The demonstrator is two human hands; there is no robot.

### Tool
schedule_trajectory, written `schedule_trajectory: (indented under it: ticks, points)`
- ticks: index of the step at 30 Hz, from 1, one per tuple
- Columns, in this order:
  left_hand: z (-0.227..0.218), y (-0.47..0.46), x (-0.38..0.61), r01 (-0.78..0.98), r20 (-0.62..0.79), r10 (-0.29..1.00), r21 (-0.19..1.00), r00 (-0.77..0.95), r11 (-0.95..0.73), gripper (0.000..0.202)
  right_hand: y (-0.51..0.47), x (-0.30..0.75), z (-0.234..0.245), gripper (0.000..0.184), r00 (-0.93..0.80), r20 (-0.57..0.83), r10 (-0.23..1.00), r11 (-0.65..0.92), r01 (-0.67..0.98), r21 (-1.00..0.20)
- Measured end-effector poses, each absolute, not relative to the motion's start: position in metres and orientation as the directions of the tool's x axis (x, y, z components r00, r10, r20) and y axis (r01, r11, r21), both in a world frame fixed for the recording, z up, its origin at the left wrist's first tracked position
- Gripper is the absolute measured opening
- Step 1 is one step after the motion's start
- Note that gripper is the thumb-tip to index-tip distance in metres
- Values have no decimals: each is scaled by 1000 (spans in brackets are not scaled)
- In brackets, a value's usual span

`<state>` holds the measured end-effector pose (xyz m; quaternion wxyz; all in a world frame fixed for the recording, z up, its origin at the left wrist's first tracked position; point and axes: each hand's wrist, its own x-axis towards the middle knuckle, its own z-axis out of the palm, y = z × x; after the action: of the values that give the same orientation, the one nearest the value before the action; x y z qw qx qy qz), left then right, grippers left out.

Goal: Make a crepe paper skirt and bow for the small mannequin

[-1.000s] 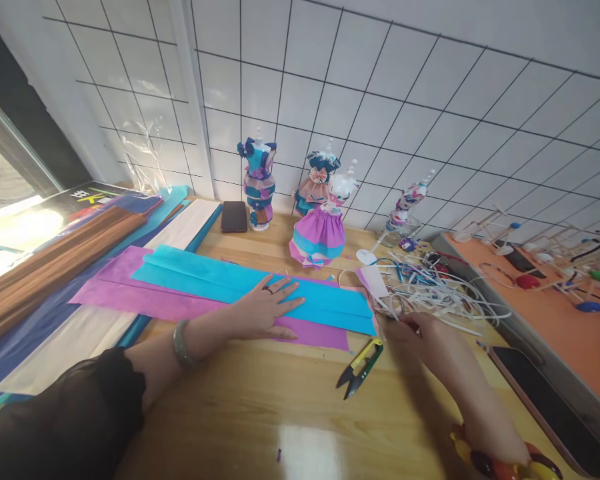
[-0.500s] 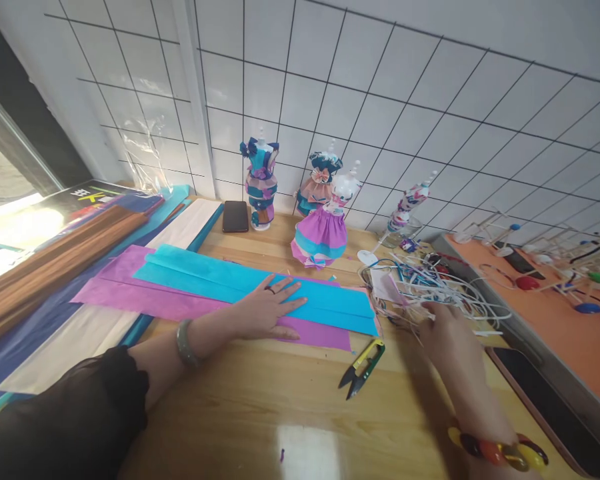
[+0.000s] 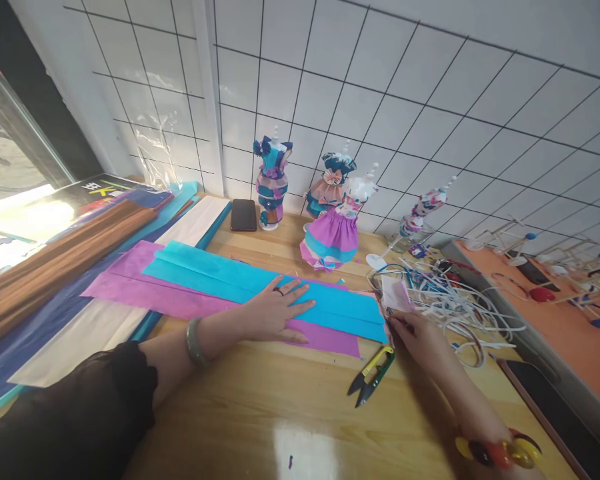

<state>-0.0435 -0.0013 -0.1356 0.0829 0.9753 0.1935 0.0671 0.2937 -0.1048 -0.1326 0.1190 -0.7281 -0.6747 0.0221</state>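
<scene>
My left hand (image 3: 275, 310) lies flat with fingers spread on a folded strip of bright blue crepe paper (image 3: 205, 269). Under the blue strip, and sticking out past it, is a purple crepe paper strip (image 3: 155, 287). Beside the blue strip's right end, my right hand (image 3: 420, 340) has thumb and fingers pinched together; whatever is between them is too small to make out. Just beyond those fingers is a small white and lilac piece (image 3: 396, 293). Thread snips (image 3: 371, 375) with yellow and green handles rest below the strip's right end.
Behind stand small dress forms, one in a purple and blue skirt (image 3: 330, 237). Tangled white cords (image 3: 460, 307) spread at right, near a large phone (image 3: 550, 407). Rolled brown paper (image 3: 75, 247) and other sheets cover the left. A dark phone (image 3: 243, 215) lies near the wall.
My right hand has moved left from the cords to the right end of the blue strip. My left hand stays on the paper. The whole view has shifted slightly.
</scene>
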Motion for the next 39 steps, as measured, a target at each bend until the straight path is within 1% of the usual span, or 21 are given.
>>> schedule_trajectory:
  ticks: [2, 5, 7, 11, 14, 17, 24, 25, 26, 29, 30, 31, 33, 35, 36, 39]
  points:
    - [-136, -1, -43, 366, 106, 389, 184, 915, -912, 75, -103, 293, -131, 31, 88, 123, 989, -72, 989, -127]
    - [-136, -1, -43, 364, 116, 386, 175, 915, -915, 76, -100, 292, -129, 31, 115, 152, 982, -118, 993, 12]
    - [-136, -2, -43, 363, 121, 386, 175, 915, -915, 75, -95, 294, -129, 32, 145, 176, 974, -156, 986, 51]
    - [-134, -3, -44, 365, 124, 391, 188, 912, -912, 75, -86, 307, -131, 32, 197, 221, 955, -219, 973, 78]
    - [-133, -4, -44, 364, 126, 390, 188, 912, -912, 75, -82, 317, -130, 32, 229, 254, 940, -254, 964, 71]
    - [-134, -3, -44, 362, 130, 387, 180, 913, -915, 75, -80, 323, -129, 29, 239, 281, 929, -256, 966, 24]
    - [-135, -3, -44, 362, 139, 383, 156, 913, -919, 74, -93, 315, -122, 36, 192, 313, 930, -159, 979, -127]
    - [-135, -3, -44, 363, 135, 385, 159, 913, -918, 74, -96, 311, -121, 36, 178, 290, 940, -142, 980, -141]
    - [-134, -3, -44, 365, 132, 387, 164, 913, -917, 74, -98, 306, -121, 36, 160, 236, 958, -130, 982, -140]
    - [-134, -3, -44, 365, 126, 389, 179, 913, -914, 74, -101, 294, -120, 36, 114, 31, 993, -108, 983, -149]
    - [-134, -3, -44, 364, 124, 388, 181, 913, -914, 75, -100, 293, -119, 36, 109, -2, 994, -108, 982, -154]
    - [-134, -3, -44, 364, 123, 388, 183, 913, -913, 75, -98, 293, -117, 35, 119, -3, 993, -118, 981, -153]
    - [-134, -3, -44, 365, 119, 390, 185, 913, -912, 75, -93, 297, -110, 33, 183, 65, 981, -174, 978, -115]
    - [-133, -4, -44, 367, 118, 391, 184, 913, -912, 76, -85, 304, -99, 33, 313, 197, 929, -312, 949, -38]
    - [-133, -4, -44, 368, 118, 392, 183, 912, -912, 76, -81, 308, -93, 34, 364, 242, 900, -376, 927, 4]
    - [-131, -4, -44, 370, 120, 394, 181, 911, -911, 75, -71, 318, -78, 36, 418, 310, 854, -456, 888, 58]
